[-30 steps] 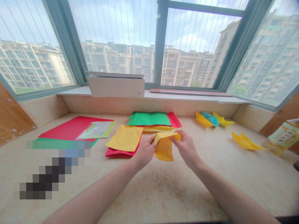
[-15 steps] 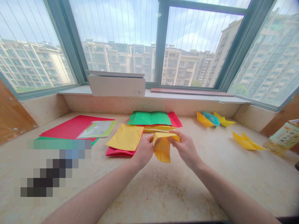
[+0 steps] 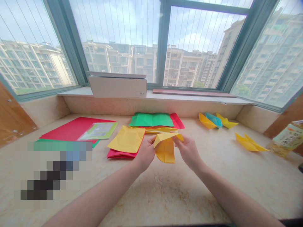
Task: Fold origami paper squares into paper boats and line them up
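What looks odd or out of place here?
A blocky pixelated patch covers the lower left of the stone counter, hiding whatever lies there. The yellow paper pinched between the left hand and right hand looks creased and buckled, though that may just be from handling.

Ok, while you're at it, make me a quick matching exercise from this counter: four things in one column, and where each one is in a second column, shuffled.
Things:
1. Folded yellow paper
2. White cardboard box
3. Teal paper boat
4. Green paper sheet

Places:
A. On a red paper sheet
B. Between an orange-yellow paper boat and a yellow paper boat
C. Held between the left hand and right hand
D. On the window sill

Pairs: 1-C, 2-D, 3-B, 4-A
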Action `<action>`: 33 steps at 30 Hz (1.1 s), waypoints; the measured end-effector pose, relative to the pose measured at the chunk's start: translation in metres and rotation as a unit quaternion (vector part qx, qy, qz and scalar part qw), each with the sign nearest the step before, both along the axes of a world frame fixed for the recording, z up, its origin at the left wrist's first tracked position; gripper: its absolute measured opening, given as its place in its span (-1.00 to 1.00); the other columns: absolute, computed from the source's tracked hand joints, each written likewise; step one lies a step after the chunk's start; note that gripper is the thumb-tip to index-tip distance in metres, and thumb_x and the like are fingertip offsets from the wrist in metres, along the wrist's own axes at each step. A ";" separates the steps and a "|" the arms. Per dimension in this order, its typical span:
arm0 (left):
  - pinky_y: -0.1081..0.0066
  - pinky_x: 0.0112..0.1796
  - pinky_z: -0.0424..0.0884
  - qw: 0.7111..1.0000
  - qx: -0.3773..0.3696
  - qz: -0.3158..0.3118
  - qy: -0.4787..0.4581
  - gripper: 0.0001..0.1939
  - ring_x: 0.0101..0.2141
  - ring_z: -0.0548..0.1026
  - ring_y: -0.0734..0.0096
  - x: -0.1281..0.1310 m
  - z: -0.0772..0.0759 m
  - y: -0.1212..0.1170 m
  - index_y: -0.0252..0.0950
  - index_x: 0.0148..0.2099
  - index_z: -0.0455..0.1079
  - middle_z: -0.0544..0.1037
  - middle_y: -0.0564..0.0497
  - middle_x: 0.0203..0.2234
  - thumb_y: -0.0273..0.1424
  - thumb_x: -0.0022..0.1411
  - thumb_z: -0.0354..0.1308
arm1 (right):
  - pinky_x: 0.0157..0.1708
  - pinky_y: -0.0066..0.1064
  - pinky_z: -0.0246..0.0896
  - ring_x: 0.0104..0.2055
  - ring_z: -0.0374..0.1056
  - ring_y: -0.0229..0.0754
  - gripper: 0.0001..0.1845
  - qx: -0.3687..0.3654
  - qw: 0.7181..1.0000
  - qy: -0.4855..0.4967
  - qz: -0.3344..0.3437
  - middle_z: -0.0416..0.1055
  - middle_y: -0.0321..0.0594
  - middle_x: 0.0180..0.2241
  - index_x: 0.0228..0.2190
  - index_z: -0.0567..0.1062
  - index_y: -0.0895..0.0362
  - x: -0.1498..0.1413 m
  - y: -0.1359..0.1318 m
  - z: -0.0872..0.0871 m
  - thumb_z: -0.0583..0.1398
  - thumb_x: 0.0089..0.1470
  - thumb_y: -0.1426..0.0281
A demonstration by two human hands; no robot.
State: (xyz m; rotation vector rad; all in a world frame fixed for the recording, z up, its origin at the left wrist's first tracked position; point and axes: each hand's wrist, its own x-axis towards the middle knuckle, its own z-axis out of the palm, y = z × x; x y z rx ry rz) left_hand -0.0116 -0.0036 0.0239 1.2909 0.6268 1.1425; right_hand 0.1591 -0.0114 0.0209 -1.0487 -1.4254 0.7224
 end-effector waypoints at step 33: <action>0.43 -0.37 0.40 0.988 0.089 0.087 0.096 -0.73 -0.39 0.53 0.26 -0.003 -0.002 -0.005 -0.36 -0.18 0.62 0.62 0.00 -0.46 -0.29 0.17 0.23 | -0.44 -0.37 0.14 -0.48 0.37 -0.13 -0.74 0.068 0.960 -0.234 -0.138 0.51 -0.22 -0.54 -0.45 0.59 0.13 0.008 -0.004 -0.001 0.14 0.12 0.30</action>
